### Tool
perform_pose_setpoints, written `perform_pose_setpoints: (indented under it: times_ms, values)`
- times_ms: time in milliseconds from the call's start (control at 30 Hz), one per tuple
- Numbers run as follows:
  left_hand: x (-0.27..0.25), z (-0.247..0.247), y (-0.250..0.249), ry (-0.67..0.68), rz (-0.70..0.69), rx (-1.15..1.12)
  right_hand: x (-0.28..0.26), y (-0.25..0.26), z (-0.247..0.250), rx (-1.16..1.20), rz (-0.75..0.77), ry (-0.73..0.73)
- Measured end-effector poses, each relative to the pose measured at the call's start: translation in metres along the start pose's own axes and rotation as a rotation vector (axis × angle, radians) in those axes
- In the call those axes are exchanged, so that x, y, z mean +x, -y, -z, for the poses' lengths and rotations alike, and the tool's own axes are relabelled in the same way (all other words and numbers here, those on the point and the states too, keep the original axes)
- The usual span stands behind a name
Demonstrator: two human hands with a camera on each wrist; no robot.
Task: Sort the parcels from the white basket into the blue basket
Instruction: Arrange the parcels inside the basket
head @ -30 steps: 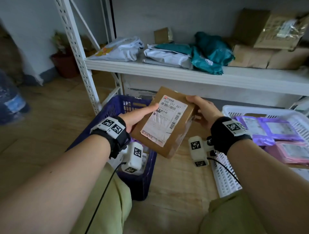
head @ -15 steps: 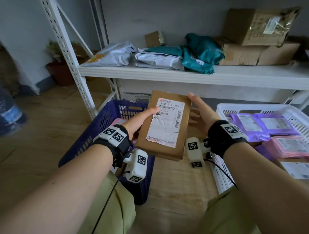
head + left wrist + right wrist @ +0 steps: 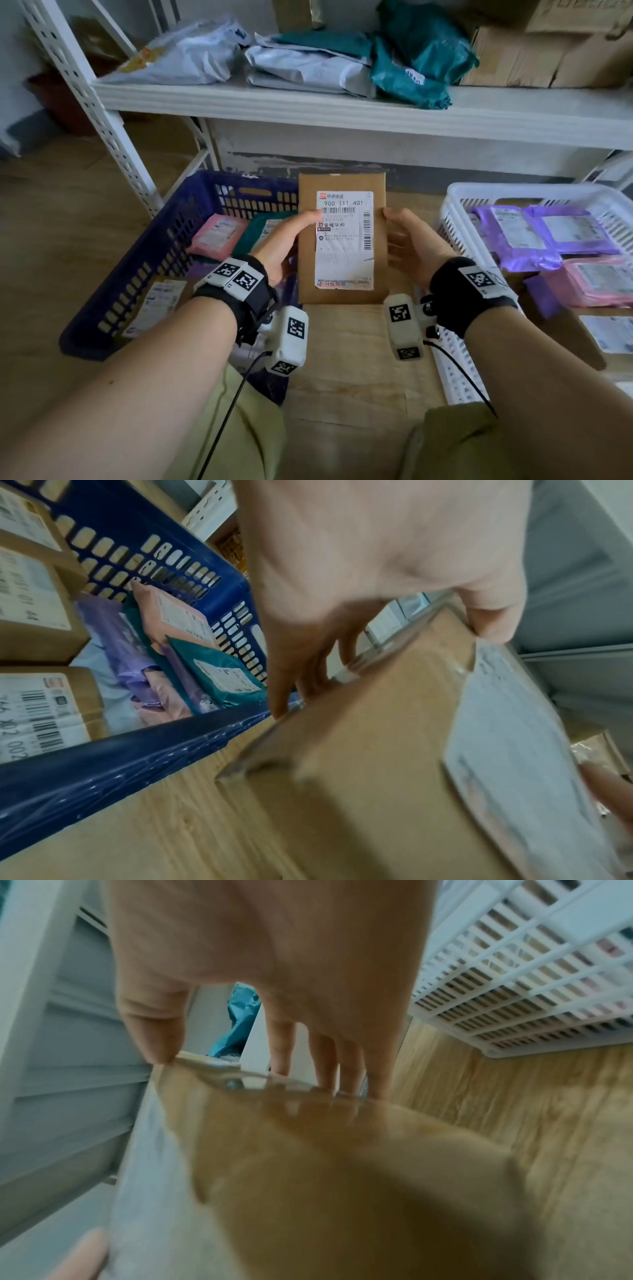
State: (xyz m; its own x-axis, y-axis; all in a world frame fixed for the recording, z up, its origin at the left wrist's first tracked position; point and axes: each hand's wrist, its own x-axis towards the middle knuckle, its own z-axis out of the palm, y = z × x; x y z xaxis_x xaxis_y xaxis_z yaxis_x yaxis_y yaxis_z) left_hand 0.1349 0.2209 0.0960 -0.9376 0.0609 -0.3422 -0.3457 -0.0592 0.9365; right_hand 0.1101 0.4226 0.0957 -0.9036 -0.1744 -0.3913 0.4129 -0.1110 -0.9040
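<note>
Cardboard parcel (image 3: 342, 240) label legible only overhead

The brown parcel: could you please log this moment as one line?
stage: label check | brown parcel: upright between both hands | left hand: grips | right hand: grips | blue basket: left | white basket: right

Parcel storeroom; metal shelving (image 3: 113, 137), stacked parcels (image 3: 308, 65)

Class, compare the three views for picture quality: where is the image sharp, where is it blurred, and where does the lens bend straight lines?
Head view: the shipping label on the cardboard parcel is sharp enough to read its number; the shelf edge bows. Left wrist view: the parcel's near corner and the left hand are soft, while the parcels in the blue basket stay crisp. Right wrist view: blurriest, dark near the parcel's close end; the white basket slats smear.
</note>
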Motion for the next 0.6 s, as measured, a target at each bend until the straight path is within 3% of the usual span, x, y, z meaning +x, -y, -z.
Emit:
perform_pose_setpoints:
  times_ms: [233,600]
  values:
    - [0.019,0.007,0.003,0.018,0.053,-0.047,0.024,-0.003,-0.005,0.009,0.003,-0.013]
    - [0.013,0.021,0.0,-0.024,-0.038,-0.12,0.041,-0.008,-0.02,0.064,-0.045,0.042]
